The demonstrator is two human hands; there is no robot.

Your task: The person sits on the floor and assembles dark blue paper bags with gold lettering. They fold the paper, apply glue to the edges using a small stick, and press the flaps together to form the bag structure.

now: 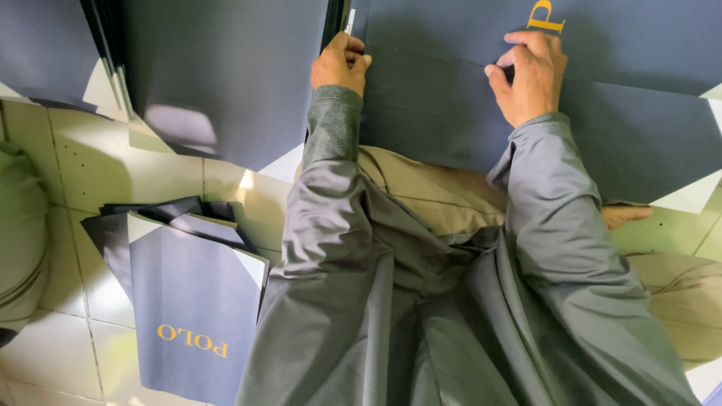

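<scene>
Nearest, grey jacket sleeves (421,301) fill the lower view and hide the lap; khaki trousers (429,195) show between them. Beside the left sleeve, a stack of folded navy paper bags (188,301) lies on the tiled floor (83,180), its bottom cut off by the frame, with bare tile around it. Farther out, a large navy sheet (602,128) spreads flat, its long axis running sideways and its far and right edges out of frame. The left hand (340,64) pinches its left edge, grip closed; the right hand (529,75) presses fingers on a crease, thumb tucked.
</scene>
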